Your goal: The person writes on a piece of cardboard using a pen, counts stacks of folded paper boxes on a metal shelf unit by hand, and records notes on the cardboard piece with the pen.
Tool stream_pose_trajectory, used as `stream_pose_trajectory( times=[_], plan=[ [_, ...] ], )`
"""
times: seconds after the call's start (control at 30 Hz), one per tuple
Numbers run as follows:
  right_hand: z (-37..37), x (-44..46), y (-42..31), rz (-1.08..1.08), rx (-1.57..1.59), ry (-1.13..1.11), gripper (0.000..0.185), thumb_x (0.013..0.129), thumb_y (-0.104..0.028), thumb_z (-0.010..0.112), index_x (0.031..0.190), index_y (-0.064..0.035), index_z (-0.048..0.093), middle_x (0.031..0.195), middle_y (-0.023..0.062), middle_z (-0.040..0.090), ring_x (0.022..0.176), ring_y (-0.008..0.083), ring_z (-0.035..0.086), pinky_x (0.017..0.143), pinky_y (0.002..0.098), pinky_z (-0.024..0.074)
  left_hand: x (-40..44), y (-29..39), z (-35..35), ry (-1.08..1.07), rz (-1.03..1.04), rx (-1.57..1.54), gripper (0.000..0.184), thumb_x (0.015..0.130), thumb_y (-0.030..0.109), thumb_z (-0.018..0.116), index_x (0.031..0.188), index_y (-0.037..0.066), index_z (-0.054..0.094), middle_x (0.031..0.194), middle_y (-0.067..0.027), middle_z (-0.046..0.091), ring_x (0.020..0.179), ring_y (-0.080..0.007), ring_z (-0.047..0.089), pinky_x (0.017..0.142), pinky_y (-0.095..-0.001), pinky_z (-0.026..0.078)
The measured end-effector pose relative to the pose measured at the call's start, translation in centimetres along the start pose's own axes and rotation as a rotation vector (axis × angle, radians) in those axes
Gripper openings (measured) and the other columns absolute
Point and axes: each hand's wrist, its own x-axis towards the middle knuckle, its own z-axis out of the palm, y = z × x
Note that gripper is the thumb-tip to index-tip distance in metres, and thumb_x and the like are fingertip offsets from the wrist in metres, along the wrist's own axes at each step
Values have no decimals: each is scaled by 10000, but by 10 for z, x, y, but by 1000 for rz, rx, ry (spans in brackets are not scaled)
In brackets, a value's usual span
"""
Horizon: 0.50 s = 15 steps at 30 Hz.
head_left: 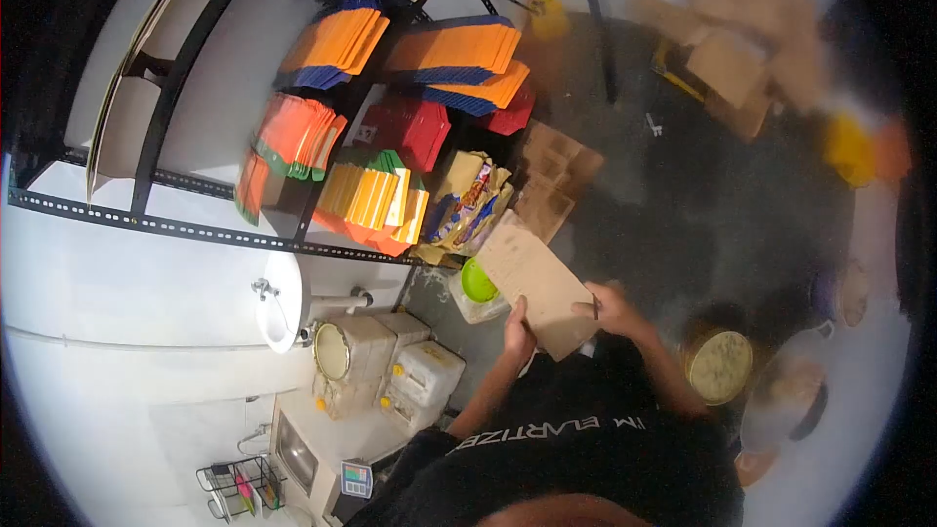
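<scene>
A flat, roughly rectangular piece of brown cardboard [535, 278] is held in front of my body, tilted in view. My left hand [520, 332] grips its near left edge, thumb on the upper face. On the right edge, my right hand [615, 312] is closed around the cardboard. A small dark narrow item [595, 307] shows at the right fingers; its kind is too small to tell. Just beyond the cardboard's left edge, a bright green round bowl-like item [478, 281] sits on a whitish container [476, 307].
A black metal shelf [210, 226] holds stacks of orange-and-blue folded card [454, 47]. Brown cardboard [551, 176] lies on the dark floor beyond. Several white jerrycans [425, 381] stand at left below a washbasin [283, 303]. A round tub [720, 367] is at right.
</scene>
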Motion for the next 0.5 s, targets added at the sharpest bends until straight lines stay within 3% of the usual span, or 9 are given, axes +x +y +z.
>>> stream_pose_trajectory(
  times=[0.03,0.13,0.17,0.2,0.27,0.33,0.43,0.5],
  plan=[
    [-2,8,-2,-18,-70,58,316,928,-203,683,1121,37,613,960,77,669,879,134,610,796,306,500,-3,1,-5,-23,-39,-1,682,1017,523,446,1466,14,380,1440,-138,495,1281,-317,518,1017,-449,457],
    [-37,21,-102,-144,91,226,290,945,-188,648,1121,38,603,983,79,667,918,133,603,815,300,488,-6,0,-42,-45,-156,240,741,1003,582,426,1487,25,362,1419,-134,523,1243,-303,557,1000,-433,466],
    [-49,25,-125,-325,0,431,267,954,-172,629,1129,27,598,1008,80,662,942,127,596,824,298,485,8,-20,-85,-76,-150,392,741,1001,590,423,1471,17,393,1391,-135,552,1192,-289,595,994,-427,470],
    [-60,27,-144,-507,-96,634,246,963,-157,610,1136,16,594,1033,81,657,966,122,588,833,297,482,2,-31,-115,-77,-198,610,712,1002,572,437,1459,26,420,1375,-134,567,1186,-297,595,998,-420,467],
    [-84,21,-190,-551,97,820,236,966,-121,591,1168,1,573,1115,84,637,1010,140,595,856,298,481,-26,-16,-127,-60,-360,1121,653,992,527,486,1421,36,487,1341,-121,599,1173,-298,599,1003,-403,463],
    [-98,17,-215,-752,177,1093,268,963,-106,602,1207,-6,557,1180,87,619,1038,145,598,883,303,482,-61,0,-135,-105,-571,1546,620,981,499,520,1394,35,527,1325,-110,615,1168,-290,599,1006,-395,460],
    [-102,13,-269,-880,543,1347,310,935,-113,643,1194,9,523,1106,102,619,982,188,593,854,333,509,-99,-11,-175,-146,-624,1545,616,982,493,516,1391,33,528,1331,-114,611,1177,-291,594,1011,-395,455],
    [-111,28,-255,-930,525,1391,319,925,-91,671,1209,-11,550,1154,91,628,1019,177,607,884,325,501,-110,-20,-191,-133,-621,1520,612,983,489,513,1390,32,529,1334,-116,608,1183,-291,590,1015,-395,452]
  ],
)
